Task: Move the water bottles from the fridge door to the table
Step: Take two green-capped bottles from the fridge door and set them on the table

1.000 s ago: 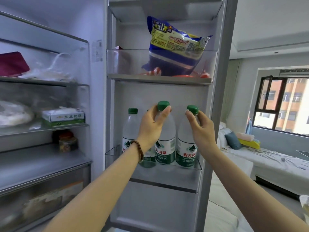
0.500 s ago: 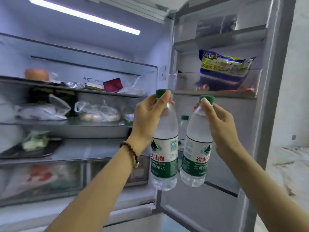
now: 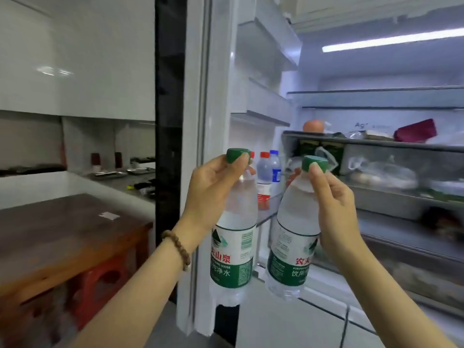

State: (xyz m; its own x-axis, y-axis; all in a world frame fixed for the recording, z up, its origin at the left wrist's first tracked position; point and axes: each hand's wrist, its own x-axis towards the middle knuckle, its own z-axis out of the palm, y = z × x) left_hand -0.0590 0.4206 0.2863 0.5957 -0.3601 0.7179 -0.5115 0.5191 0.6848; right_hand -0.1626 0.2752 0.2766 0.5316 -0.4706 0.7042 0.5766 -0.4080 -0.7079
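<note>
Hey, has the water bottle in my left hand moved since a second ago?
Yes. The left-hand bottle stood in the door shelf, right of the red pouch; now the left hand holds it left of that pouch, nearer the wooden table.

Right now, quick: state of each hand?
Left hand: grips the left water bottle at its neck.
Right hand: grips the right water bottle at its neck.

1. A single wide-angle view, worn on the person's head, stands close before the open fridge (image 3: 351, 79) and faces into it, tilted slightly downward
2. Nearest the lens, before the fridge, the left hand (image 3: 211, 189) grips the left bottle (image 3: 232, 222) and the right hand (image 3: 331, 197) the right bottle (image 3: 291, 234)
3. The wooden table (image 3: 62, 234) left of the fridge fills the lower left corner
</note>
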